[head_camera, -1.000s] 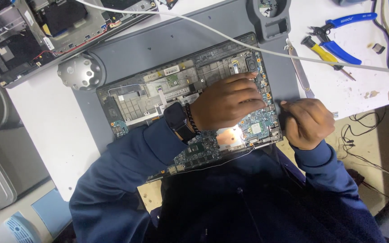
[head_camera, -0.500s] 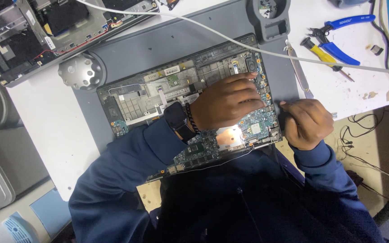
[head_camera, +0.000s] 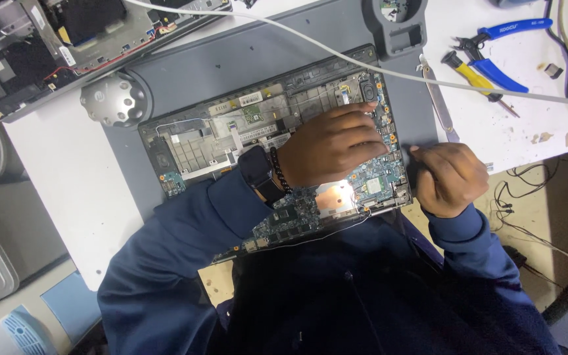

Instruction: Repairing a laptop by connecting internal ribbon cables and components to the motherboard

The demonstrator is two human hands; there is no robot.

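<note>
An opened laptop (head_camera: pixel 231 138) lies on a grey work mat (head_camera: pixel 264 59), its circuit board and a copper heat plate (head_camera: pixel 334 197) exposed. My left hand (head_camera: pixel 330 146), with a dark watch and a bead bracelet at the wrist, rests palm down on the board's right part, fingers reaching toward the right edge. My right hand (head_camera: pixel 449 177) is curled into a fist at the laptop's right edge, closed on a small dark tool that is mostly hidden. Both arms wear dark blue sleeves.
A white cable (head_camera: pixel 389 71) crosses the mat above the laptop. Blue-handled pliers (head_camera: pixel 501 49) and a yellow-handled screwdriver (head_camera: pixel 474 75) lie at the upper right. A metal knob (head_camera: pixel 114 100) sits left of the laptop, and another dismantled device (head_camera: pixel 54 39) at top left.
</note>
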